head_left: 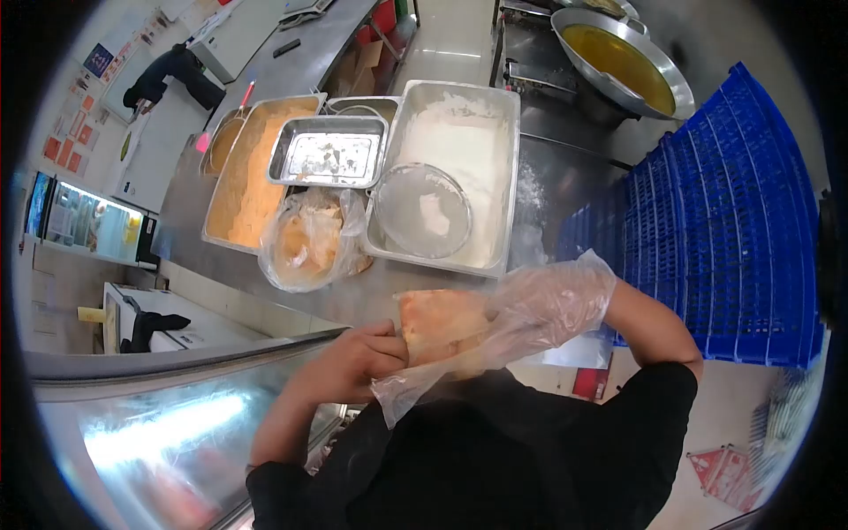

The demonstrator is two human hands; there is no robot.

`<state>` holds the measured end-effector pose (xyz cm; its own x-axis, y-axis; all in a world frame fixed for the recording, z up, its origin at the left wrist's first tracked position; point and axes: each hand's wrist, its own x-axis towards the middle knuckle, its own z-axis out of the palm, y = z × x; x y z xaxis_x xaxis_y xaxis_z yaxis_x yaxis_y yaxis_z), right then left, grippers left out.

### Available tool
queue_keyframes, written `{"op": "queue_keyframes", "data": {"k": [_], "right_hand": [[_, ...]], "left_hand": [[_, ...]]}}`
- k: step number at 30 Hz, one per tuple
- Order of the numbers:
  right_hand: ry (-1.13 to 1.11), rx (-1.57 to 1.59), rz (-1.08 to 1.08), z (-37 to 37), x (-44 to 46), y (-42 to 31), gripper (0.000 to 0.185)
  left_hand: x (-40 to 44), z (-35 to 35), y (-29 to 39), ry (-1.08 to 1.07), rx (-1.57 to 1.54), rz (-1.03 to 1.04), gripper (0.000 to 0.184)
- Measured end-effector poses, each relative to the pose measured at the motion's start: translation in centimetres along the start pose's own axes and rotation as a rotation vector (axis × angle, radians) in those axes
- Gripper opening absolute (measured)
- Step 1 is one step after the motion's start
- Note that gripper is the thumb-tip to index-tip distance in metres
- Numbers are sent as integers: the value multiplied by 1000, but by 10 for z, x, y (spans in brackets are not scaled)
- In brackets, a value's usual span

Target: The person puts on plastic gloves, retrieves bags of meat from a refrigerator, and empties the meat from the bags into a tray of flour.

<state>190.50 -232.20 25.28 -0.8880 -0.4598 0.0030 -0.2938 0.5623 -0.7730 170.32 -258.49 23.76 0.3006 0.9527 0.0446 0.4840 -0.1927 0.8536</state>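
Observation:
In front of my chest is a clear plastic bag (446, 329) with pale orange food inside; the exact kind of food is hard to make out. My bare left hand (358, 360) has its fingers curled closed on the bag's left edge. Loose clear plastic covers my right hand (552, 305), which grips the bag's right side; its fingertips are partly hidden. Just beyond, another clear bag (309, 243) of orange food sits by the trays. A round sieve (424, 210) rests on the large metal tray of white flour (508, 177).
A tray of orange powder (262, 168) and a shallow metal pan (329, 152) stand on the steel table (291, 296). Blue crates (724, 221) rise at right. A wok of yellow oil (618, 66) is at back right. Another person (177, 75) bends over at far left.

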Motion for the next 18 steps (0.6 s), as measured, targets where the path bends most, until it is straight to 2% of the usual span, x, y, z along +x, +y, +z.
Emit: {"op": "queue_keyframes", "data": {"k": [3,5,7,10,14,17,18], "right_hand": [[58,-34,-81,3,-9,2,44],[31,-83,-27,3,-16,4,29],[-39,-93,79,2,-22,6,35],[178,-147,-12,6,-28,8,44],[175,177,48,-3,-10,4,67],[278,243,83,18,-7,8,59],[292,147,91,21,-7,8,57]], "left_hand": [[-3,-1,2,15,54,-13,15],[-2,-5,3,1,62,-34,16],[-2,-3,1,31,43,-35,19],[-2,6,-7,133,-4,-68,22],[16,-10,-2,276,-20,-49,25],[24,-21,7,314,52,-11,32],[23,-25,11,279,102,-23,29]]}}
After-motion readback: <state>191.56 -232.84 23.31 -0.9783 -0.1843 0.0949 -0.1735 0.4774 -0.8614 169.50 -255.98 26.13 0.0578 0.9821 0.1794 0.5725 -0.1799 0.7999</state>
